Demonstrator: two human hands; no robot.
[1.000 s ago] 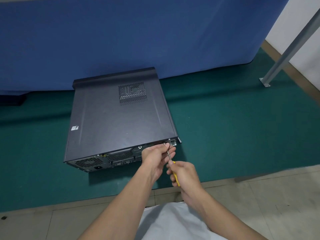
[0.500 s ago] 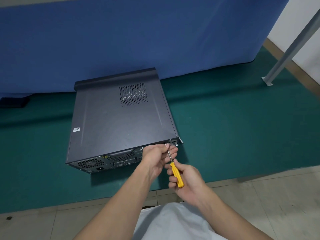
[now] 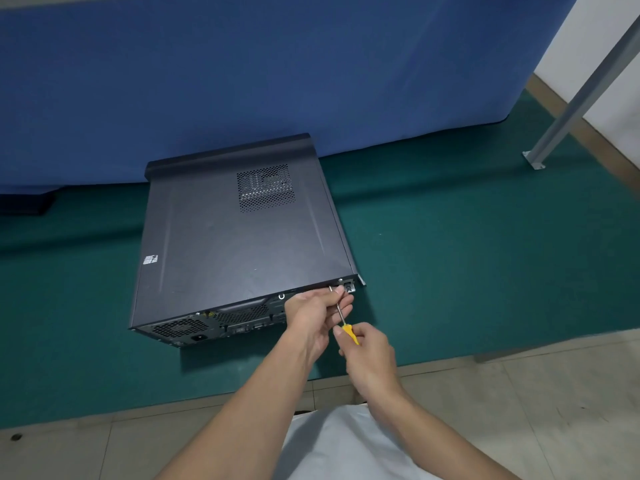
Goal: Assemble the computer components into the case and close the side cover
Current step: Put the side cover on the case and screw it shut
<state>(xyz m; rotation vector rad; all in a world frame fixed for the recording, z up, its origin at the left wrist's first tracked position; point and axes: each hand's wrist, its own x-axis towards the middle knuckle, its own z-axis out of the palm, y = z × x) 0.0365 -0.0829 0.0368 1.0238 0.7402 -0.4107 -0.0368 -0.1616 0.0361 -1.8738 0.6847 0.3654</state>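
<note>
A black computer case (image 3: pixel 239 244) lies on its side on the green mat, its side cover on top and its rear panel facing me. My right hand (image 3: pixel 367 355) grips the yellow handle of a screwdriver (image 3: pixel 348 333). The metal shaft runs up to the rear edge of the case near its right corner. My left hand (image 3: pixel 317 313) pinches the shaft just below the tip, right against the rear panel. The screw itself is hidden by my fingers.
A green mat (image 3: pixel 467 271) covers the floor under the case, with beige tiles (image 3: pixel 540 410) nearer to me. A blue curtain (image 3: pixel 277 64) hangs behind the case. A slanted grey metal post (image 3: pixel 571 109) is bolted down at the right.
My right hand has shifted its grip on the yellow handle, showing more of it and then covering it again. My left hand stays on the shaft at the case's rear corner.
</note>
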